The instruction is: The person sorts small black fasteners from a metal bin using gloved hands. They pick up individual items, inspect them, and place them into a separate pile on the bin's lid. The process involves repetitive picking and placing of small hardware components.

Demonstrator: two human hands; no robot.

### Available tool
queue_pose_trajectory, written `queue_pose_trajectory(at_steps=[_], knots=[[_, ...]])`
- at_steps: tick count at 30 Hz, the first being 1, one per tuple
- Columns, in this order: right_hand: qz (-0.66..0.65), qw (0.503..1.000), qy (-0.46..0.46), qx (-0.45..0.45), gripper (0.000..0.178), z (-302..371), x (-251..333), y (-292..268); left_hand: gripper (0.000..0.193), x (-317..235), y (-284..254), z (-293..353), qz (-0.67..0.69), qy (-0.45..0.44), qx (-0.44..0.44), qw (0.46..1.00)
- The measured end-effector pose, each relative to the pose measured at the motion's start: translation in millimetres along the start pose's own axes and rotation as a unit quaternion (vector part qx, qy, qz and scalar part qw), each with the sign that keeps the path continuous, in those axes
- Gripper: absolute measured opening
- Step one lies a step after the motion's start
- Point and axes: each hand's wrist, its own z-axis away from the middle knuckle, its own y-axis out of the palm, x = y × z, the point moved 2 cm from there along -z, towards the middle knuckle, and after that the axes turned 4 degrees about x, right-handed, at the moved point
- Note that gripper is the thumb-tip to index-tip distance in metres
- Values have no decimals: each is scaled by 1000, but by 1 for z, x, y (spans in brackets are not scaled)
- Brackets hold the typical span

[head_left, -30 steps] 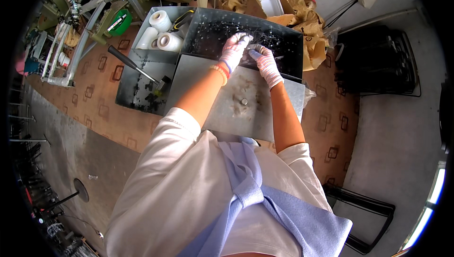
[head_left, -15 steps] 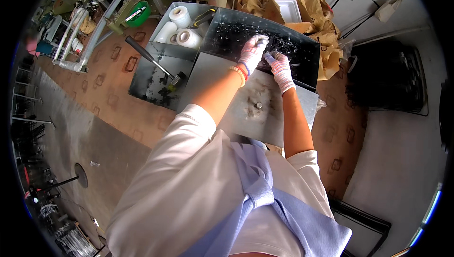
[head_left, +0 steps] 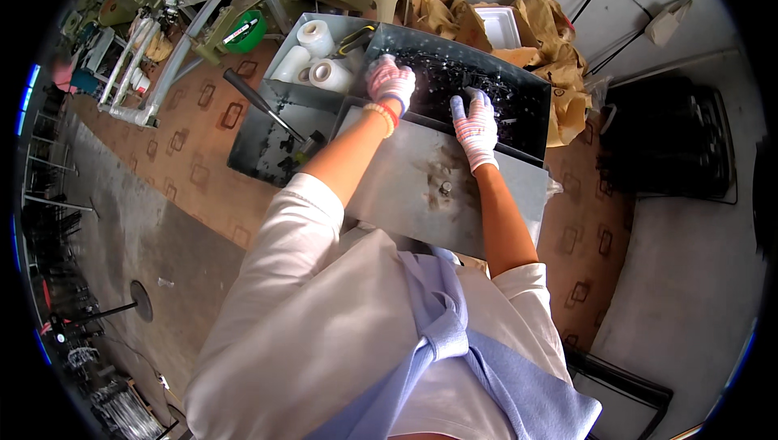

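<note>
Both my hands wear white knit gloves with pinkish stripes. My left hand is over the left end of a metal bin compartment with many small dark pieces inside. Its fingers point away from me and are blurred, so whether they grip anything cannot be made out. Farther right, my right hand reaches over the near side of the same compartment. Its thumb and fingers are apart, with nothing visible between them. Below both hands lies a flat metal sheet with a small round knob.
Left of the compartment, white film rolls and a yellow-black tool share a section. A hammer leans across the nearer section. Crumpled brown paper is piled behind. A green bowl sits by a metal frame at the far left.
My hands were close together over the compartment's middle. The left hand has moved left toward the rolls, while the right has shifted slightly nearer and its fingers have spread.
</note>
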Motion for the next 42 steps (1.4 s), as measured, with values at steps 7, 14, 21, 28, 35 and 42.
queue_pose_trajectory(at_steps=[7, 14, 21, 28, 35, 42], knots=[[100, 991, 32, 85, 57, -1, 2, 6, 55, 22, 1, -29, -68, -98, 276, 954], [147, 965, 95, 194, 68, -4, 11, 4, 59, 24, 10, -31, -182, -51, 305, 933], [159, 964, 93, 191, 68, -3, 8, 4, 41, 6, -1, -13, -366, -3, 291, 884], [165, 962, 98, 196, 68, -4, 11, 2, 44, 15, 12, -25, -271, -12, 291, 917], [163, 965, 97, 181, 67, -4, 11, 4, 55, 0, -1, -21, -362, 25, 331, 871], [168, 965, 95, 177, 66, -5, 14, 3, 73, 21, 27, -38, -312, 75, 401, 858]])
